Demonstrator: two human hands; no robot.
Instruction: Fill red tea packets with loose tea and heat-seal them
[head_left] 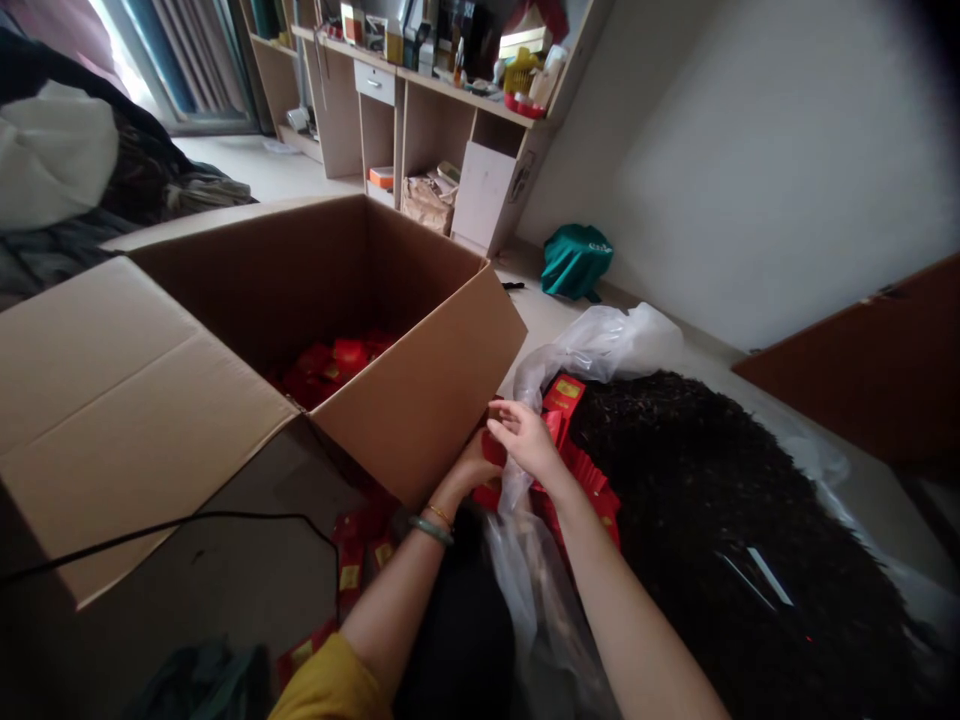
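Curving around red packets (493, 450) beside the box (420, 400), the left hand (471, 468) is too obscured to tell whether it grips; the right hand (526, 440), fingers (505, 408) parted, lies just beside it. More packets (589, 480) lie between this hand and the dark leaves (690, 480).

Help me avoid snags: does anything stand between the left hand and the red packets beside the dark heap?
Yes: clear plastic lies between the left hand and those red packets, just below the right hand.

Open cardboard box (424, 245) holding red packets (349, 355), left hand (478, 466) and right hand (523, 438) close together beside its flap (427, 390), clear plastic sheeting (622, 342) bordering dark loose material (697, 470).
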